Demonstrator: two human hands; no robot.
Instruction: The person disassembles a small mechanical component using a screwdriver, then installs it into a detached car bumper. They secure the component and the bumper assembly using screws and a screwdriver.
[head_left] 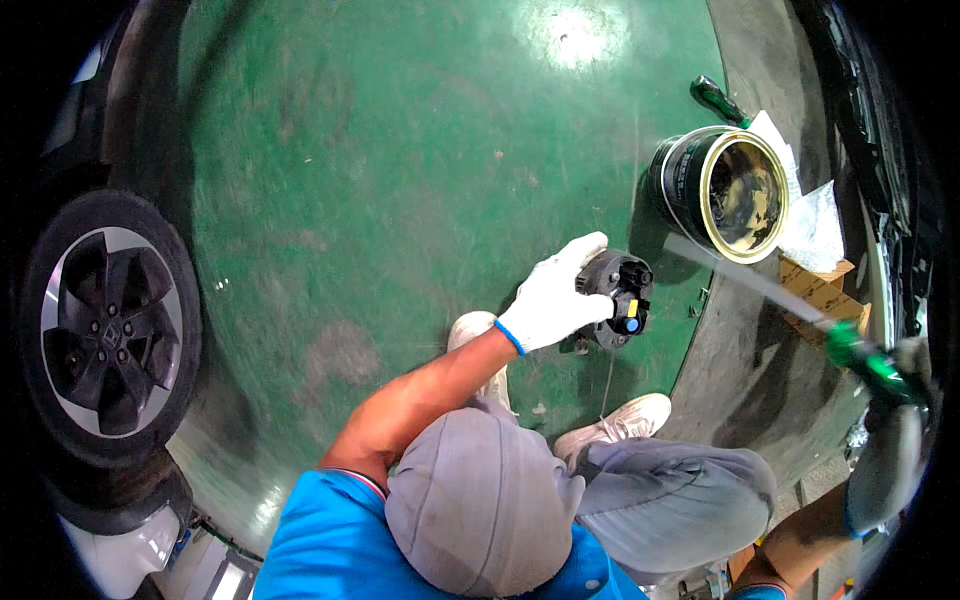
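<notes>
Black part (618,292), perhaps above green floor (400,150)

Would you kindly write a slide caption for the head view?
Gloved left hand holds a round black part; gloved right hand grips a green-handled tool, with an open can standing nearby.

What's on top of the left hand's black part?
A small yellow patch and a round blue piece show on the black part. The left hand covers some of its left side; its underside is hidden.
</notes>
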